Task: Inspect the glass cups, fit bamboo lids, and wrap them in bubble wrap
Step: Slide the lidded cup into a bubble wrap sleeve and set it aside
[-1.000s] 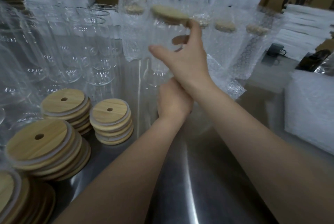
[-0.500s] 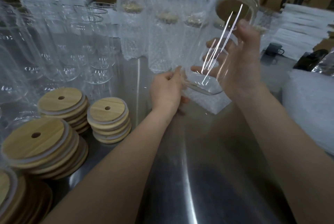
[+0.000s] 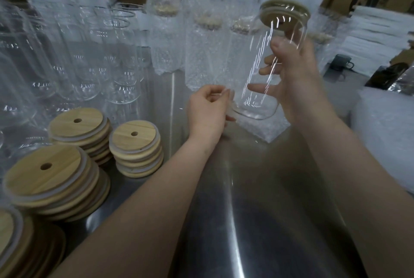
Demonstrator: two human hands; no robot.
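Holding the lidded glass cup tilted above the steel table, keep your right hand wrapped round its upper wall, thumb in front and fingers behind, and turn it slowly so flaws catch the light. Your left hand sits just beside the cup's base, fingers curled and pinching, and I judge it grips an edge of the bubble wrap sheet lying under the cup, ready to draw up
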